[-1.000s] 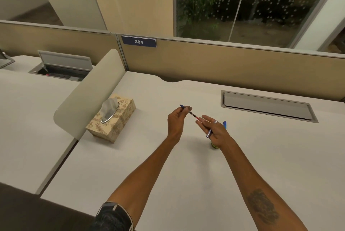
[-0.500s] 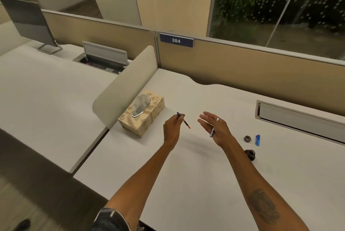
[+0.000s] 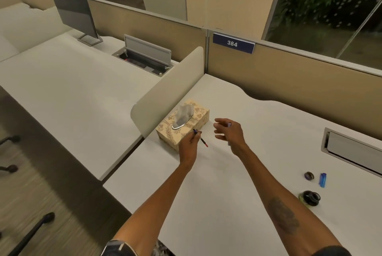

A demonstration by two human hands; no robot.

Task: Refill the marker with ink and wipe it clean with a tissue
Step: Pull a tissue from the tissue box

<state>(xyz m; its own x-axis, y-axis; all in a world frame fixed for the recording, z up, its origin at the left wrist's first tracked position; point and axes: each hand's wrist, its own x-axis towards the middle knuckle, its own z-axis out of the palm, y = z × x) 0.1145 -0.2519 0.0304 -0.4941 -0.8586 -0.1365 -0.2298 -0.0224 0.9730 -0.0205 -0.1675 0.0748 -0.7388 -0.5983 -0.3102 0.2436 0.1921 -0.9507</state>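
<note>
Only readable text: "384", white digits on a dark blue plate (image 3: 233,43), mounted at the top edge of the tan partition panel (image 3: 289,82) behind the tabletop (image 3: 237,193). Nothing legible on the tissue box (image 3: 184,123) print.

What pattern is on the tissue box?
Tan tissue box with a leafy floral print, seen in the head view.

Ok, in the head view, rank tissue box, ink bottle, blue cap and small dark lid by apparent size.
Largest to smallest:
tissue box
ink bottle
blue cap and small dark lid: too alike to rank.
</note>
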